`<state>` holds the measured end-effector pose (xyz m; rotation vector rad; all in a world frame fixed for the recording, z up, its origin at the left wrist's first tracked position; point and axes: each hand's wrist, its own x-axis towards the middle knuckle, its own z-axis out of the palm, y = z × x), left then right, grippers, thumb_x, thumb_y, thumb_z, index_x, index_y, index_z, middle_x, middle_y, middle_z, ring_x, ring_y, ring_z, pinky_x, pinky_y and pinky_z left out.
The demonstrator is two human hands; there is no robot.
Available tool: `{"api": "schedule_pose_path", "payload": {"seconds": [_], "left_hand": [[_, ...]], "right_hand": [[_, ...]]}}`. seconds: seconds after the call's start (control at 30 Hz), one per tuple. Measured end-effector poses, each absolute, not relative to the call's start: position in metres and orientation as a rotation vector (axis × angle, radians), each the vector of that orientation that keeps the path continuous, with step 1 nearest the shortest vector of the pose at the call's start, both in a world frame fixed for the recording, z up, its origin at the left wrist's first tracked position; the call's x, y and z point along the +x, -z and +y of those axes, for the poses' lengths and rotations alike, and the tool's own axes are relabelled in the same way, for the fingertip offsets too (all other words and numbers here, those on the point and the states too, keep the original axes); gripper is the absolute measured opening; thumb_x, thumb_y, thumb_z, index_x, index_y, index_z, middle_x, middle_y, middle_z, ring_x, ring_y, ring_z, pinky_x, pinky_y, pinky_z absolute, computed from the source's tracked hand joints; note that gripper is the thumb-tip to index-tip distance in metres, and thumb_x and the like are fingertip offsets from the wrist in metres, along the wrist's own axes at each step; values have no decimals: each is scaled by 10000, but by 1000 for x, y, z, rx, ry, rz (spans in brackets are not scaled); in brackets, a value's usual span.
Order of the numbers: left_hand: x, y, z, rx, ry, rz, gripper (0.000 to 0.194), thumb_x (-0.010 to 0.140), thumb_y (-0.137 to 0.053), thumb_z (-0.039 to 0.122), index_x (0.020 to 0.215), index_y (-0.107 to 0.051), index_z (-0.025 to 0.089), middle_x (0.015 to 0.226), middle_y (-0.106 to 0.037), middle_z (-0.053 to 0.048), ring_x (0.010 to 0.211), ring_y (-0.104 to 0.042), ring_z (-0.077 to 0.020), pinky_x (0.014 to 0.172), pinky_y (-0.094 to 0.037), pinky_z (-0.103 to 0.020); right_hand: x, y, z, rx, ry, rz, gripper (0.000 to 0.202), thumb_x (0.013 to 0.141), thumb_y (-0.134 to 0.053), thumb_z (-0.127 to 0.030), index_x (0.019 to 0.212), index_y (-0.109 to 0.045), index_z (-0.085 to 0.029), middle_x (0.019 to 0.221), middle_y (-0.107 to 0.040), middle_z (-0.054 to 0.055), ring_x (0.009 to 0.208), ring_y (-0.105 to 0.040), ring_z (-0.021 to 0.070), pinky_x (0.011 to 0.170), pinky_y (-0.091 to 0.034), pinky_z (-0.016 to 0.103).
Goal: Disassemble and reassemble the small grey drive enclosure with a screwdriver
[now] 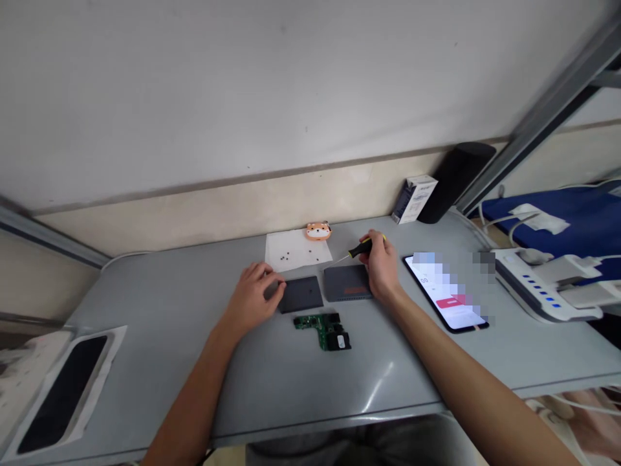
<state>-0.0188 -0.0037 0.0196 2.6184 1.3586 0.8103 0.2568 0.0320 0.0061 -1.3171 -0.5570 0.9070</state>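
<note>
My right hand [381,266] is closed around the black and yellow handle of a screwdriver [359,248]. Its thin shaft points left, the tip close to the upper left of a dark grey casing half [345,279] with a reddish patch. At the left, my left hand [255,292] has thumb and forefinger pinched at the left edge of a dark flat cover [301,293], which lies beside the casing half. In front of both parts lies a green circuit board [324,329] with black components. Several tiny dark screws [286,256] rest on a white paper [276,242] behind.
An orange animal-faced pouch [318,231] sits on the paper's back corner. To the right are a lit phone [444,298], a power strip [538,285] with plugs, a small carton [414,199] and a black cylinder [456,181]. A dark slab [65,391] lies front left.
</note>
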Motion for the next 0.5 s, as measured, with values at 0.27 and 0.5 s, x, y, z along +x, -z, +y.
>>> {"api": "schedule_pose_path", "payload": {"seconds": [0.27, 0.5], "left_hand": [[-26, -15, 4, 2358, -817, 1341, 186, 976, -552, 255, 857, -688, 211, 836, -725, -26, 791, -662, -189, 784, -537, -334], [-30, -8, 7, 2442, -900, 1407, 183, 1011, -547, 270, 932, -702, 214, 871, -728, -35, 816, -672, -191, 831, -552, -348]], "right_hand": [[254, -3, 42, -1145, -1042, -717, 486, 729, -688, -709, 765, -609, -231, 625, -523, -53, 541, -444, 112, 540, -372, 281], [255, -9, 36, -1125, -826, -715, 483, 812, -626, -727, 798, -586, -246, 681, -536, -40, 605, -494, 134, 610, -436, 296]]}}
